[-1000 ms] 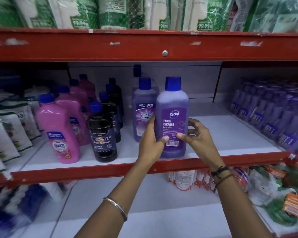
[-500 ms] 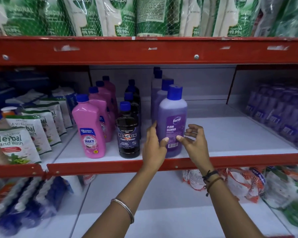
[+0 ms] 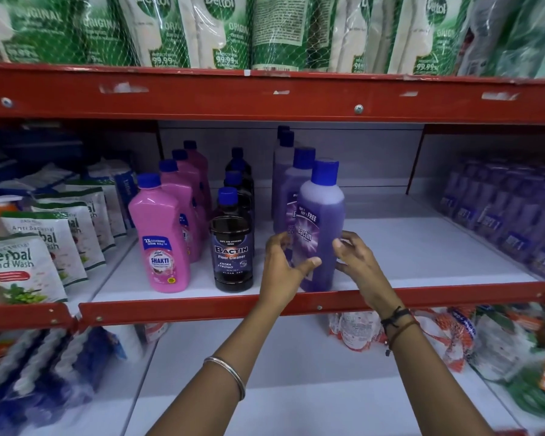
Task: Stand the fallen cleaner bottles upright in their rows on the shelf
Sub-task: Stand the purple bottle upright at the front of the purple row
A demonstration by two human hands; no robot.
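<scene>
A purple Bactin cleaner bottle [image 3: 323, 215] with a blue cap stands at the front of its row on the white shelf [image 3: 422, 247], leaning slightly and with its label turned to the left. My left hand [image 3: 280, 269] grips its left side, thumb on the front. My right hand [image 3: 359, 262] holds its right side with the fingertips. More purple bottles [image 3: 296, 184] stand upright behind it. To the left stand a row of black Bactin bottles [image 3: 232, 253] and a row of pink Shakti bottles [image 3: 159, 234], all upright.
Herbal hand wash pouches [image 3: 19, 265] fill the shelf's left part. Wrapped packs of purple bottles [image 3: 510, 215] line the right. A red beam [image 3: 265, 96] with Dettol pouches [image 3: 221, 33] hangs close above. The red front lip [image 3: 170, 309] runs under my wrists.
The purple bottle has been turned, so its front label shows instead of the barcode side. Both hands, loosened half a second ago, have closed on it again. The view has shifted.
</scene>
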